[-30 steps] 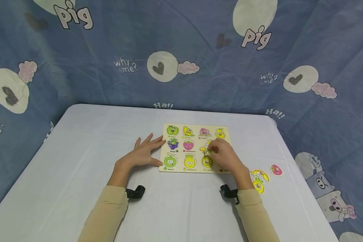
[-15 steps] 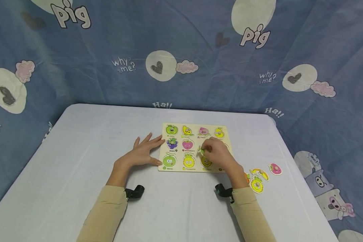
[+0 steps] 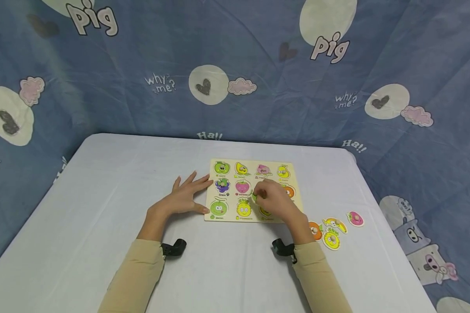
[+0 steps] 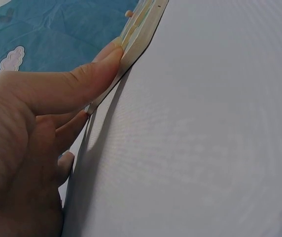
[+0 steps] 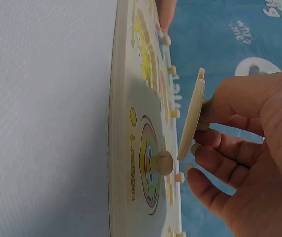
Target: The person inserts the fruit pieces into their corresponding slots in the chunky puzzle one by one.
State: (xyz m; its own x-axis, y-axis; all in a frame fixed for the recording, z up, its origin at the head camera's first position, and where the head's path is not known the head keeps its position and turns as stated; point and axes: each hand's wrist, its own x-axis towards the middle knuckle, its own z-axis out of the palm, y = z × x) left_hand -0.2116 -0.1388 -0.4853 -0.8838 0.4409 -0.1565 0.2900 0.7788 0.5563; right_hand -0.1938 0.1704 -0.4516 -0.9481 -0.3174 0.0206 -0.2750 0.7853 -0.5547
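A cream wooden peg puzzle board (image 3: 233, 184) with rows of cartoon fruit lies on the white table. My left hand (image 3: 182, 199) has its fingers spread, with thumb and fingertips touching the board's left edge. Above the middle of the board, my right hand (image 3: 276, 199) pinches a puzzle piece (image 5: 193, 118) by its knob. In the right wrist view the piece stands tilted, edge-on and apart from the board. Some green shows on it in the head view; the fruit is hidden. Below it sits the lemon piece (image 5: 150, 165) with its round knob.
Right of the board lie loose knobbed pieces: an orange (image 3: 315, 231), a banana (image 3: 335, 224), a pineapple (image 3: 331, 240) and a pink fruit (image 3: 355, 218). A blue printed cloth (image 3: 258, 117) hangs behind the table (image 3: 235, 269).
My right hand has moved left across the board with the piece, uncovering the orange on the board's right and the loose orange piece. My left hand stays at the board's left edge.
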